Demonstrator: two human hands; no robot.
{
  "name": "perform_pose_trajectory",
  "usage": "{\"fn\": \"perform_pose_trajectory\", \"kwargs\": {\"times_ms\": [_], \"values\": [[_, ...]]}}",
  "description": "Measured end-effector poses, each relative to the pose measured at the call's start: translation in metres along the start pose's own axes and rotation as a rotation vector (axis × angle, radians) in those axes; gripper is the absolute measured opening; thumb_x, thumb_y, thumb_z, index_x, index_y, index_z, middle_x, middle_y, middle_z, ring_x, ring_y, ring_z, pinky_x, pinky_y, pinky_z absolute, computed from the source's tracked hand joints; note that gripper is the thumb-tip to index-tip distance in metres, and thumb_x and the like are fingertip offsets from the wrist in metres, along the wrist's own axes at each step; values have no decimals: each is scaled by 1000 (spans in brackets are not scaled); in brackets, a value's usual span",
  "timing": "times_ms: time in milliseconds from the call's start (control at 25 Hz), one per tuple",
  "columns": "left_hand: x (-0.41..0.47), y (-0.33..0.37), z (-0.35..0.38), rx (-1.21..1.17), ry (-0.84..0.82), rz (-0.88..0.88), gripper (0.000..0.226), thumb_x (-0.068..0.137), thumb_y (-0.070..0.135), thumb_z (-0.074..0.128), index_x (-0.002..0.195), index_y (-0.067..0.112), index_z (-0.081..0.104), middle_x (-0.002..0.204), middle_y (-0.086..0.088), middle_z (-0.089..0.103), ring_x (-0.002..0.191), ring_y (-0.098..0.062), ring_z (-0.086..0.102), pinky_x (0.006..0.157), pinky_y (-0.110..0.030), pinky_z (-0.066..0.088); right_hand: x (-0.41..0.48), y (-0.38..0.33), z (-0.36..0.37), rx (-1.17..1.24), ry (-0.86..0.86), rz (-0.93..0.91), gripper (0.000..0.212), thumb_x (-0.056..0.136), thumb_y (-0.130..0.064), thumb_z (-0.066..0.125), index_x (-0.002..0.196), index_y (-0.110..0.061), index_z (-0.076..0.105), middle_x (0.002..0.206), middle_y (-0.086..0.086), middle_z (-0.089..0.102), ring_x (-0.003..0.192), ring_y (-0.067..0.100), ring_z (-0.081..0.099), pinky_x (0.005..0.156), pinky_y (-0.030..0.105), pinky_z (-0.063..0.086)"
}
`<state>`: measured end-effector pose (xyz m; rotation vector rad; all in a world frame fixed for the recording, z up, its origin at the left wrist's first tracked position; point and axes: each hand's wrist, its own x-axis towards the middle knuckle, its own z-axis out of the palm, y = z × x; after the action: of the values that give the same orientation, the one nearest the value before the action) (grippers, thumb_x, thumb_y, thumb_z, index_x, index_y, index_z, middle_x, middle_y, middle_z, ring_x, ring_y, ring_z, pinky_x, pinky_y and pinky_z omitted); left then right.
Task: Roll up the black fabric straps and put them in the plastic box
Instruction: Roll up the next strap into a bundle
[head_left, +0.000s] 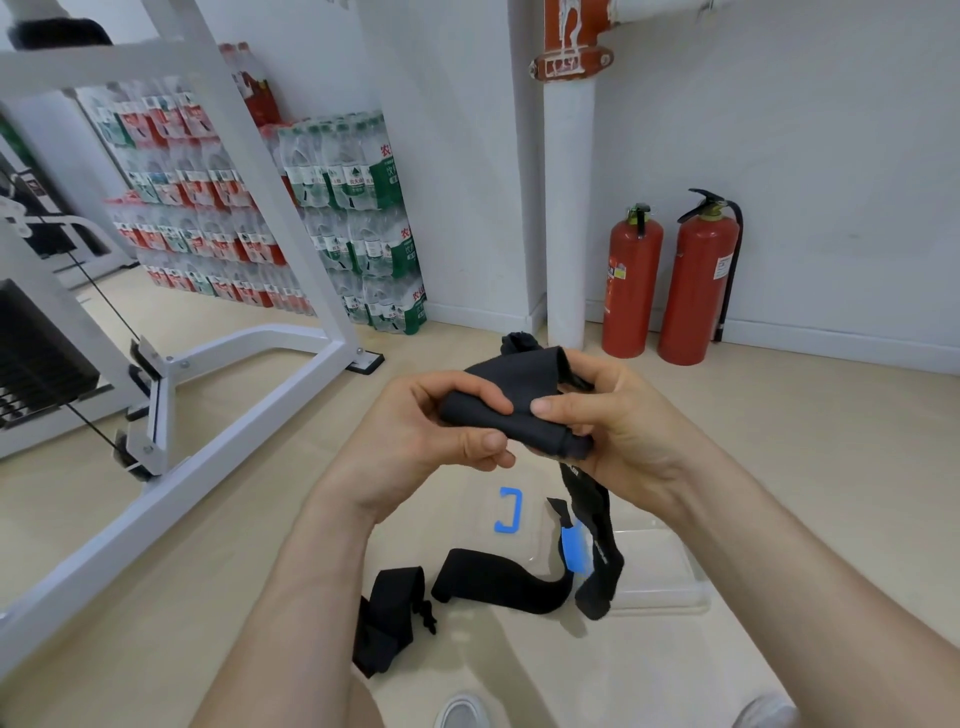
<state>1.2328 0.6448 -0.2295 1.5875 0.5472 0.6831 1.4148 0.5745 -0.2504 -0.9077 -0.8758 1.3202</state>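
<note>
Beige floor (810, 447), clear plastic box (670, 577), loose black straps (498, 582). Left hand (415, 431) and right hand (618, 431) gripping a half-rolled strap (519, 413).

- The rolled strap (514, 410) sits between the left hand (431, 431) and the right hand (613, 431), above the floor (779, 467).
- Its tail hangs over the plastic box (670, 597) below.
- A second strap (498, 579) and a third strap (387, 613) lie left of the box.
- Fire extinguishers (631, 280) stand behind on the right, bottle packs (358, 218) behind on the left.

The strap (535, 434) is matt black woven cloth; the box (675, 597) is clear, glossy plastic with a smooth blue plastic clip (508, 512); the floor (779, 467) is shiny, smooth beige tile
</note>
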Motion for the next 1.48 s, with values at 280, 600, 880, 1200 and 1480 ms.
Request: {"fn": "perform_pose_trajectory", "kwargs": {"times_ms": [280, 600, 880, 1200, 1480], "values": [[3, -4, 5, 1, 137, 39, 13, 68, 17, 85, 71, 21, 72, 74, -2, 68, 72, -23, 71, 69, -27, 58, 5, 7, 4, 90, 113, -92, 58, 79, 24, 57, 127, -9, 62, 120, 18, 67, 103, 29, 69, 69, 31, 58], [6, 0, 14, 102, 317, 131, 26, 78, -4, 74, 74, 17, 60, 69, 1, 62, 57, -21, 67, 54, -28, 57, -1, 1, 9, 6, 59, -142, 54, 83, 10, 65, 131, -15, 59, 123, 18, 66, 108, 38, 67, 84, 44, 59], [5, -4, 12, -99, 125, -7, 17, 75, 10, 79, 85, 20, 70, 66, -5, 65, 53, -17, 64, 51, -20, 51, 0, -2, 4, -28, 124, -58, 53, 79, 9, 69, 129, -8, 60, 112, 17, 68, 87, 29, 72, 68, 36, 58], [5, -10, 0, -112, 14, 25, 41, 45, 48, 94, 74, 26, 74, 76, 1, 68, 69, -14, 66, 66, -22, 54, -6, -3, 12, 61, 93, 30, 47, 87, 15, 56, 128, -7, 60, 116, 18, 64, 74, 22, 73, 56, 29, 57], [8, -7, 8, 17, 245, 0, 21, 70, 13, 80, 74, 12, 59, 62, 1, 65, 55, -17, 62, 56, -24, 52, -3, 4, 10, -33, 57, -24, 64, 74, 6, 74, 134, -11, 58, 121, 14, 68, 99, 26, 71, 77, 32, 57]]}}
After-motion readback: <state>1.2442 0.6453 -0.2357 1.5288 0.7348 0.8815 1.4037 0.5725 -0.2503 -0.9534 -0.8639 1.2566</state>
